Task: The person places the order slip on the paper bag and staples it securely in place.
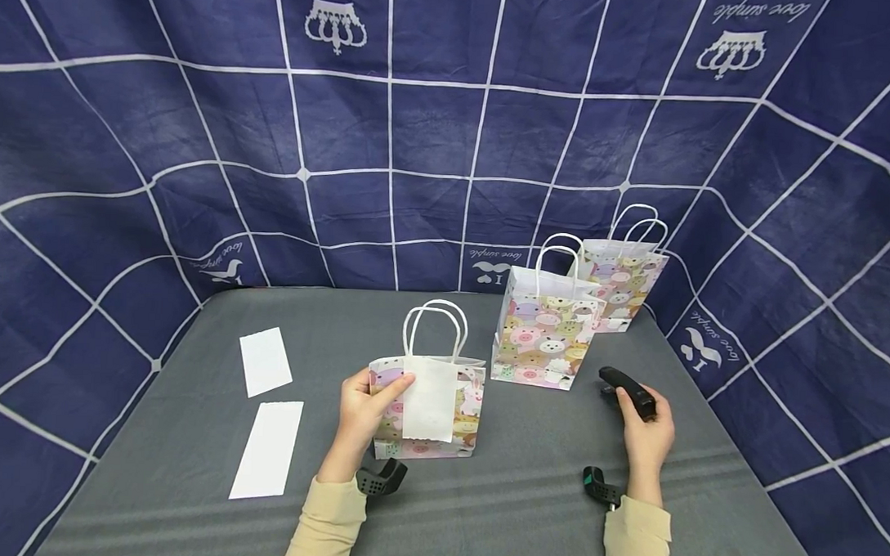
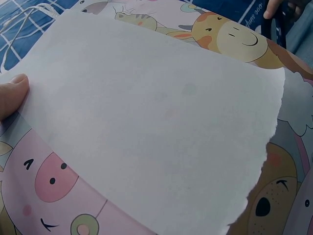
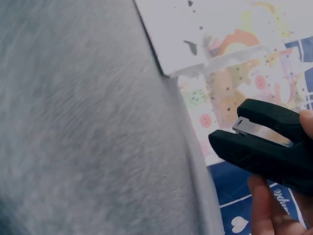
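Note:
A small gift bag [image 1: 469,410] with cartoon animals and white twisted handles stands upright on the table. My left hand [image 1: 359,407] pinches its left side, thumb in front, and holds a white slip of paper [image 1: 430,412] flat against the front. In the left wrist view the thumb [image 2: 13,95] presses the slip's edge, and the slip's far end is torn and ragged. Off to the right, apart from the bag, my right hand [image 1: 647,436] grips a black stapler [image 1: 630,391]. The right wrist view shows the stapler [image 3: 264,142] with its jaws apart.
Two more animal-print gift bags stand upright at the back right, a nearer one [image 1: 542,339] and a farther one [image 1: 625,284]. Two white paper slips, a shorter [image 1: 265,362] and a longer [image 1: 266,450], lie on the left. Blue checked cloth [image 1: 435,130] walls the grey table [image 1: 518,510].

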The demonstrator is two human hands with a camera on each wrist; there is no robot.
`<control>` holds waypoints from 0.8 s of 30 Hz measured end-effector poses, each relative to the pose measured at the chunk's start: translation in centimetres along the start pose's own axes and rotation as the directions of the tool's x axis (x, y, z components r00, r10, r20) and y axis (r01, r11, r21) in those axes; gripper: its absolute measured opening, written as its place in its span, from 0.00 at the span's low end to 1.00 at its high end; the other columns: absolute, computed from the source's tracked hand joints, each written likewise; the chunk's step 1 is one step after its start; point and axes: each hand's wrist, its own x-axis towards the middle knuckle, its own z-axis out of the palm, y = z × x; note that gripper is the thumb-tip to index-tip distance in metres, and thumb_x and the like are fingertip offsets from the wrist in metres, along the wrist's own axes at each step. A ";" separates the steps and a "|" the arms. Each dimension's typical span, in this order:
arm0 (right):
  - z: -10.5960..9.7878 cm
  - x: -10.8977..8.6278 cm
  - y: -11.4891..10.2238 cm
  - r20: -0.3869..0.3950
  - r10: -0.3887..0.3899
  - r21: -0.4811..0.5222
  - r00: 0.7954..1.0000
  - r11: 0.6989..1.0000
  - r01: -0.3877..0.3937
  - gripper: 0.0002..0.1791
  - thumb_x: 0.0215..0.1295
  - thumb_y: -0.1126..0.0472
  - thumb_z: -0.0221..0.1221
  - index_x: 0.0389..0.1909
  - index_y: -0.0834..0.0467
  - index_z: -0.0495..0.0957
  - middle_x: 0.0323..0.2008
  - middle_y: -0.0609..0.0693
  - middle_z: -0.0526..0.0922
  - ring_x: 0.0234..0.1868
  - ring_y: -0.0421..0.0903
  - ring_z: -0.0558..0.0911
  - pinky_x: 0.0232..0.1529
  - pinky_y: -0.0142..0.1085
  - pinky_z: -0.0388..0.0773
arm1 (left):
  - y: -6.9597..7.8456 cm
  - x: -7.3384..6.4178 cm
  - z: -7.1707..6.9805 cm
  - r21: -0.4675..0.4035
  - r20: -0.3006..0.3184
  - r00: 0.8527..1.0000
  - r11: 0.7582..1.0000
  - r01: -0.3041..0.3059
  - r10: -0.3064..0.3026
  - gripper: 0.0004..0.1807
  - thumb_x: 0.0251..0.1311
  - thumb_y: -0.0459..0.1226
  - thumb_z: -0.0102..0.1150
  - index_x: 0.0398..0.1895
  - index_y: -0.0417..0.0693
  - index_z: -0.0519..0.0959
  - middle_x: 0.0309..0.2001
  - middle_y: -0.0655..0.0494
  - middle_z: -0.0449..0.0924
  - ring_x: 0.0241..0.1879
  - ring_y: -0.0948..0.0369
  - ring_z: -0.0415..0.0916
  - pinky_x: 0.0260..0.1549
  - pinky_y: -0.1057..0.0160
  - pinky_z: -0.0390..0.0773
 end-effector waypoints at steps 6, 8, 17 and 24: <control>0.1 0.3 -0.2 0.020 0.028 0.147 0.999 0.989 -0.031 0.25 0.54 0.56 0.68 0.50 0.63 0.74 0.42 0.41 0.74 0.38 0.32 0.74 0.35 0.18 0.69 | -1.9 0.4 -0.3 -0.013 -0.014 1.000 1.000 0.008 -0.008 0.08 0.49 0.27 0.68 0.30 0.30 0.80 0.22 0.58 0.81 0.19 0.64 0.76 0.18 0.66 0.77; 0.3 0.7 0.6 0.025 0.026 0.204 0.999 0.979 -0.031 0.25 0.51 0.56 0.70 0.49 0.60 0.76 0.41 0.43 0.75 0.38 0.33 0.76 0.35 0.18 0.70 | -2.1 0.4 -0.4 -0.008 -0.020 1.000 1.000 -0.004 0.004 0.08 0.49 0.28 0.69 0.29 0.30 0.80 0.22 0.57 0.81 0.19 0.64 0.75 0.17 0.66 0.77; 1.4 2.5 4.1 0.157 0.010 0.371 0.988 0.926 -0.069 0.24 0.46 0.57 0.73 0.46 0.56 0.79 0.39 0.48 0.80 0.39 0.40 0.79 0.36 0.22 0.74 | -2.2 0.4 -0.4 -0.006 -0.023 1.000 1.000 -0.018 0.017 0.11 0.48 0.30 0.70 0.30 0.29 0.79 0.23 0.56 0.81 0.20 0.63 0.77 0.17 0.65 0.77; 1.3 2.5 3.3 0.357 -0.072 0.505 0.931 0.854 -0.128 0.26 0.54 0.67 0.67 0.55 0.59 0.74 0.49 0.55 0.76 0.45 0.44 0.79 0.40 0.29 0.78 | -3.6 0.6 -0.5 -0.048 0.004 0.993 0.992 -0.118 0.118 0.07 0.49 0.33 0.70 0.29 0.39 0.82 0.24 0.55 0.82 0.20 0.65 0.77 0.17 0.66 0.77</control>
